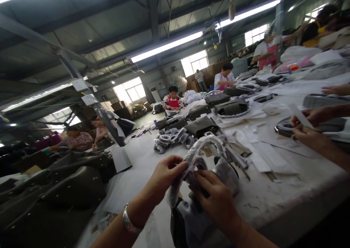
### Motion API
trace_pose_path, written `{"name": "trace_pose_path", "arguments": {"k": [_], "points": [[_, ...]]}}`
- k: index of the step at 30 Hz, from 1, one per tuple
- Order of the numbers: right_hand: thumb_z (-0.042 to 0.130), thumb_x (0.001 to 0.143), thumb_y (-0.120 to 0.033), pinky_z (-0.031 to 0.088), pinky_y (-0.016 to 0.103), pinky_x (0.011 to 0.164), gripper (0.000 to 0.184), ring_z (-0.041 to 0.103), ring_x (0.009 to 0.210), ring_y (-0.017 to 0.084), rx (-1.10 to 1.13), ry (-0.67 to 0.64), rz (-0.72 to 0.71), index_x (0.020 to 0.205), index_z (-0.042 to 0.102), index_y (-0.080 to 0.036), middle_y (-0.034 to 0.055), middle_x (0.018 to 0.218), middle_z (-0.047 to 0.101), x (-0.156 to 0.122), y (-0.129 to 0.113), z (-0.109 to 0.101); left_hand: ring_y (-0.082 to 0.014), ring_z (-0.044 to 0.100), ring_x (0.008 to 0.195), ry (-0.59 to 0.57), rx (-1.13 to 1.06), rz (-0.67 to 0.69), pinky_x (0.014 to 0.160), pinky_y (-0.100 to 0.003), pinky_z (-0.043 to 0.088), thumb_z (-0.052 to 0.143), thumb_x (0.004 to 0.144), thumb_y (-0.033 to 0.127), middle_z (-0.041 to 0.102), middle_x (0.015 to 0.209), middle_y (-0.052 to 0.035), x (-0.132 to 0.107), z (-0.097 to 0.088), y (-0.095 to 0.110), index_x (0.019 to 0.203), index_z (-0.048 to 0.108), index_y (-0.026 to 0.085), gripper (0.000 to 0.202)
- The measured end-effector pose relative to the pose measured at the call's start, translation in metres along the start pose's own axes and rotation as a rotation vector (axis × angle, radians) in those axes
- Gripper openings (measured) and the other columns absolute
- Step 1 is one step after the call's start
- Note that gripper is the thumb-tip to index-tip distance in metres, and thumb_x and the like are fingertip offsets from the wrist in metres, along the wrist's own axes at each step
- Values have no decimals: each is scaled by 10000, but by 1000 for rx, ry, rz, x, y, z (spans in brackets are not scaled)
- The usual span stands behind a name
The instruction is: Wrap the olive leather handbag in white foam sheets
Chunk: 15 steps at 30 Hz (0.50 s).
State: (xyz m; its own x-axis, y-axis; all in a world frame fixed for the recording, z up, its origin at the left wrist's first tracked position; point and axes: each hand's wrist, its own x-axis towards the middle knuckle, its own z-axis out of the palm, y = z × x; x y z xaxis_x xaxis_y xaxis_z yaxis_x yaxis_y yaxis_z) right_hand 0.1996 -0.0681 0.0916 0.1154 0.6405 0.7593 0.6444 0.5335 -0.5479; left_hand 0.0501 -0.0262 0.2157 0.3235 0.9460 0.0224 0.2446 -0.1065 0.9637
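A dark handbag (177, 222) stands in front of me at the table's near side, partly covered in thin whitish wrapping. Its arched handle (203, 142) is wound in the same pale wrapping. My left hand (166, 173), with a silver bracelet at the wrist, pinches the left side of the handle between thumb and fingers. Bent over the bag's top, my right hand (212, 193) has its fingers at the wrapping just inside the handle. What lies under those fingertips is hidden.
A pile of wrapped handles (173, 136) lies beyond the bag on the white table (144, 157). Paper strips (262, 151) lie to the right, where a co-worker's hands (308, 126) hold a white strip. Dark olive bags (62, 193) are heaped at left. Several people work farther back.
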Motion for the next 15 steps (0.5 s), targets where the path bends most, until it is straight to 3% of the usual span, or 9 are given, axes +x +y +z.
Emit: {"name": "trace_pose_path", "arguments": {"k": [4,8,12,15], "points": [[596,906,-177,575,370,846,323,656,991,255,106,40,-37,1218,672,-216,104,1087,683,5,-6,1,-180,618,821,-25,66,13,705,-231,476,711,808,531,694,905,-38,-2,0,-5,994,694,184,394],[580,920,-172,579,370,822,324,653,959,251,190,47,-69,1227,672,-215,105,1057,681,11,-13,2,-215,601,778,-120,162,24,717,-262,483,569,840,686,669,766,-46,-4,-1,-12,805,717,170,538],[594,918,-187,583,359,869,415,651,1004,242,231,-43,-85,1330,606,-235,99,1127,676,19,-18,-6,-219,591,797,-83,125,73,745,-266,494,618,828,650,665,796,-36,-7,0,-11,927,727,195,478],[598,927,-179,552,348,975,411,634,1106,224,242,-58,-124,1334,599,-234,86,1201,677,16,-3,-23,-224,607,798,-44,72,28,758,-281,515,634,815,646,688,837,-36,-10,-1,-10,969,723,208,472]]}}
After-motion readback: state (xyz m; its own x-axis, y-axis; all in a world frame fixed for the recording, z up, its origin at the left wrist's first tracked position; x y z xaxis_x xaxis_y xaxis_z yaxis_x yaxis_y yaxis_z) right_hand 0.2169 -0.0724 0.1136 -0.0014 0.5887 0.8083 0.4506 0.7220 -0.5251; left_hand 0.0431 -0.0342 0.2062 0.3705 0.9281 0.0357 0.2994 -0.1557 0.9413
